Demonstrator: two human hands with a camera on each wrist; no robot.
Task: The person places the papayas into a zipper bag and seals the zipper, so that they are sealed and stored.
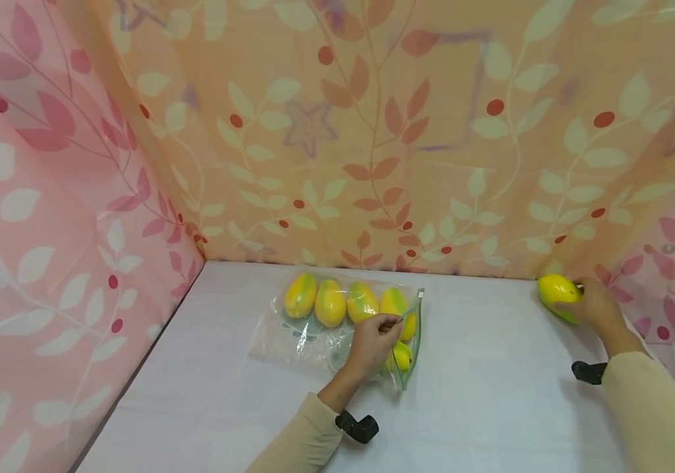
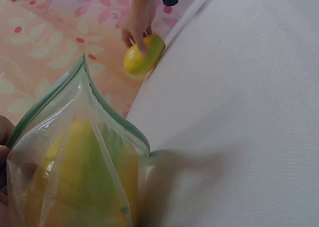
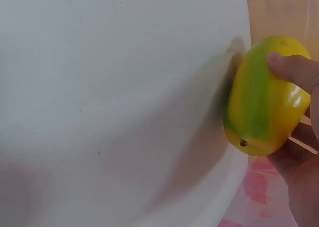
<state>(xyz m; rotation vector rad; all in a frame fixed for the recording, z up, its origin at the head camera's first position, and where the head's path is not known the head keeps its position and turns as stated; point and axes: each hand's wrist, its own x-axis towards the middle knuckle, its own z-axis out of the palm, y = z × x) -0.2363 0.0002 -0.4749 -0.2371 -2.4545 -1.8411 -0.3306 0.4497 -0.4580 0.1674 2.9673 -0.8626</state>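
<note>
A clear zip bag (image 1: 269, 338) with a green seal lies on the table, several yellow-green mangoes (image 1: 330, 303) inside it. My left hand (image 1: 371, 345) pinches the bag's edge near the seal. In the left wrist view, the bag's mouth (image 2: 117, 118) gapes and a mango (image 2: 92, 177) shows through the plastic; only part of the left hand appears at the edge. At the table's far right, my right hand (image 1: 600, 310) grips another mango (image 1: 555, 289). The right wrist view shows the thumb across this mango (image 3: 256, 100), with fingers partly hidden behind it.
The table (image 1: 485, 368) is covered in white cloth. Patterned curtains (image 1: 372, 131) stand along its back and both sides; the right hand is close to the right one. A dark wrist device (image 1: 357, 427) sits on each forearm.
</note>
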